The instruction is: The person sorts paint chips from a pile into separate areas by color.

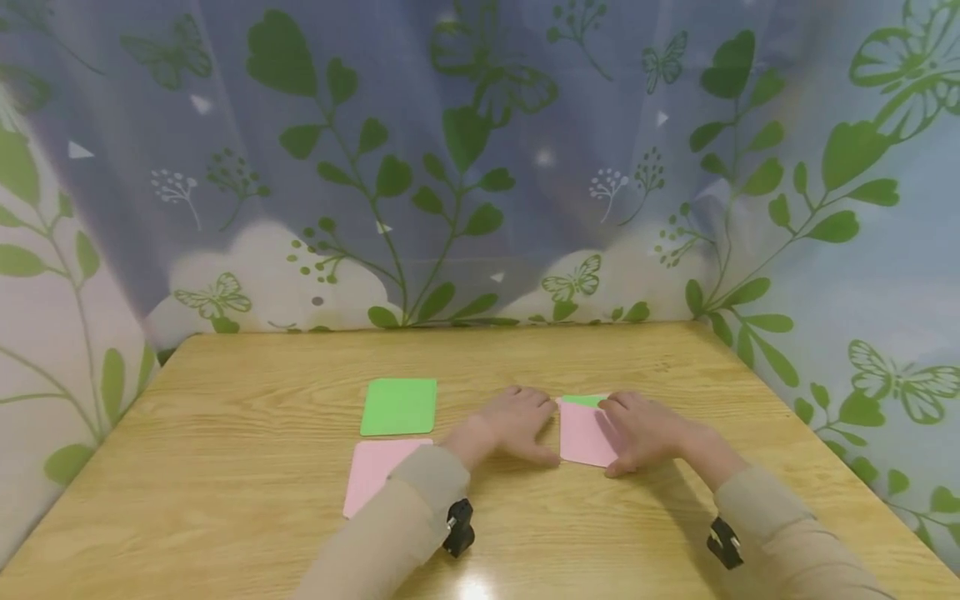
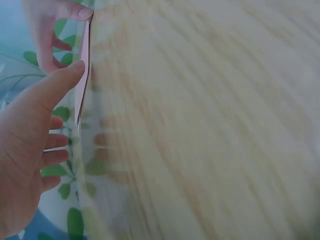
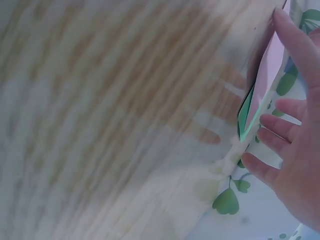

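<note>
On the right of the table, a square pink paper (image 1: 585, 435) lies on a green one (image 1: 580, 401), whose far edge peeks out. My right hand (image 1: 647, 429) rests over the right side of the pink sheet, fingers at its far corner, thumb at the near one. At the left edge of this pair is my left hand (image 1: 517, 423), its thumb tip close to the near corner and its fingers spread. The right wrist view shows the pink sheet (image 3: 269, 65) and green sheet (image 3: 245, 114) nearly edge-on, slightly out of line, with loosely extended fingers alongside.
On the left of the wooden table (image 1: 225, 500) lie a green square (image 1: 399, 407) and, nearer, another pink square (image 1: 378, 468), partly under the left sleeve (image 1: 405, 508). A leaf-patterned curtain (image 1: 480, 167) hangs behind and at both sides. Each wrist carries a black device (image 1: 459, 527).
</note>
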Action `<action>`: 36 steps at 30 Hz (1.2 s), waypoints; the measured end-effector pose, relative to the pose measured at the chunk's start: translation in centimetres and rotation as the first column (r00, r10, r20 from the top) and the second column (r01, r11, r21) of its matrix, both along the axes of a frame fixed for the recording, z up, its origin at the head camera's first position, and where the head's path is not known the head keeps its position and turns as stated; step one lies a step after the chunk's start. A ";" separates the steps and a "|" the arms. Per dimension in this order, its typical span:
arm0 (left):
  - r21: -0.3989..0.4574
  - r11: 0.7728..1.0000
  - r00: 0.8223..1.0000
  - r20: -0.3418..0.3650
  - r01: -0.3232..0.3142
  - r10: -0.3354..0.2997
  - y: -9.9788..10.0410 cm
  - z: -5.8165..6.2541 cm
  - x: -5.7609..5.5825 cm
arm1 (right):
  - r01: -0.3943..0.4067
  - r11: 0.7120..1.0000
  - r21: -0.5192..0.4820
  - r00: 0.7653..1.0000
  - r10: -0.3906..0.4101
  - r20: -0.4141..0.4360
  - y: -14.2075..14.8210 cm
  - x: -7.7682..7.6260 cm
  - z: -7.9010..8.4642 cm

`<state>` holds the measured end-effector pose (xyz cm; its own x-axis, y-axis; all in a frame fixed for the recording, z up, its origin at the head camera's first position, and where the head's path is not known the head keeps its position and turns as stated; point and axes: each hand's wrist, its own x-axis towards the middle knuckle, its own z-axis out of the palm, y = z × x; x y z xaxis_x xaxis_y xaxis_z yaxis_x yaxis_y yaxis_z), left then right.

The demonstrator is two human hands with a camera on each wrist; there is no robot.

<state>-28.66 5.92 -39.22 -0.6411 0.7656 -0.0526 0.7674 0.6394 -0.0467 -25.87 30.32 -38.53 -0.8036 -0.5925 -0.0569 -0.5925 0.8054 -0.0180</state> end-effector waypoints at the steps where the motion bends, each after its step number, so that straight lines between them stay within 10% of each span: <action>1: -0.003 1.000 1.000 0.001 0.002 -0.002 0.3 0.0 0.0 | 0.001 1.000 0.002 1.000 -0.001 -0.001 0.1 0.0 0.0; 36: -0.098 0.995 1.000 -0.022 0.017 -0.019 4.2 -0.2 -0.4 | -0.002 0.995 -0.099 0.998 0.009 0.069 0.9 -0.8 -0.2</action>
